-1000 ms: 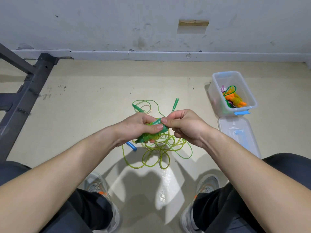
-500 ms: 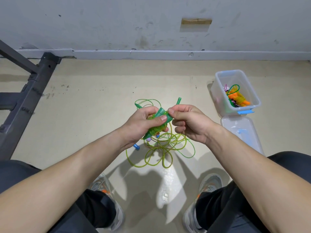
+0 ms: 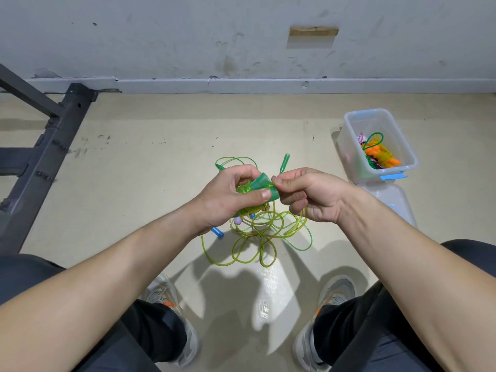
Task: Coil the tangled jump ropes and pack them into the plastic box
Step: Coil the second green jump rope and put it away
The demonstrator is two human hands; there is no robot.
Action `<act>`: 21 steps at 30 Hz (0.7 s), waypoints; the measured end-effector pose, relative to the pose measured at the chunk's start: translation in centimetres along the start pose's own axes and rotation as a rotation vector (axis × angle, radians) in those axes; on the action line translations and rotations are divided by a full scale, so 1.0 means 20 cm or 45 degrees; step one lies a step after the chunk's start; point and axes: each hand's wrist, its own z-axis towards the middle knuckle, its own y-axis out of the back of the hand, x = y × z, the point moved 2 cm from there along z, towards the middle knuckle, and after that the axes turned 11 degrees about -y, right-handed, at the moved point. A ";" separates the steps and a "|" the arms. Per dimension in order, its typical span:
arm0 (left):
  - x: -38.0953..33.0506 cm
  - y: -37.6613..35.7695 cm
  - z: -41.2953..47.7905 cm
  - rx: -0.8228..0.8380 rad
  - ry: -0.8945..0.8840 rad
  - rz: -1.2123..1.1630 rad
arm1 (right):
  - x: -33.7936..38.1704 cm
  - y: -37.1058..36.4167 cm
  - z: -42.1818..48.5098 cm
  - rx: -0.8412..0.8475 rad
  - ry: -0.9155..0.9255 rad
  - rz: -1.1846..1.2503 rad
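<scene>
My left hand [image 3: 228, 197] grips the green handles [image 3: 264, 187] of a jump rope, with yellow-green cord wound round them. My right hand [image 3: 308, 196] pinches the cord right at the handles' wide end. The remaining green rope [image 3: 257, 237] hangs in loose tangled loops down to the floor. A separate green handle [image 3: 285, 162] and a blue handle [image 3: 217, 233] lie on the floor beneath. The clear plastic box [image 3: 351, 135] stands open at the right, holding a coiled rope with orange handles [image 3: 381, 155].
The box's clear lid [image 3: 389, 202] with a blue clip lies flat just in front of the box. A dark metal frame [image 3: 43, 157] stands at the left. My knees and shoes fill the bottom of the view. A grey wall runs along the back.
Both hands have risen slightly with the handles and rope. The wide end of the handles now shows more between my fingers, and the hanging loops have lifted off the floor a little.
</scene>
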 end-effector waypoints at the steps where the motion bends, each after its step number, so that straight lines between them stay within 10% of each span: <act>1: 0.00 0.00 0.00 0.002 0.000 -0.001 | 0.00 0.00 0.00 0.006 -0.016 0.005; 21: 0.04 -0.04 0.03 -0.275 0.008 -0.091 | -0.09 -0.02 0.07 0.140 -0.251 0.121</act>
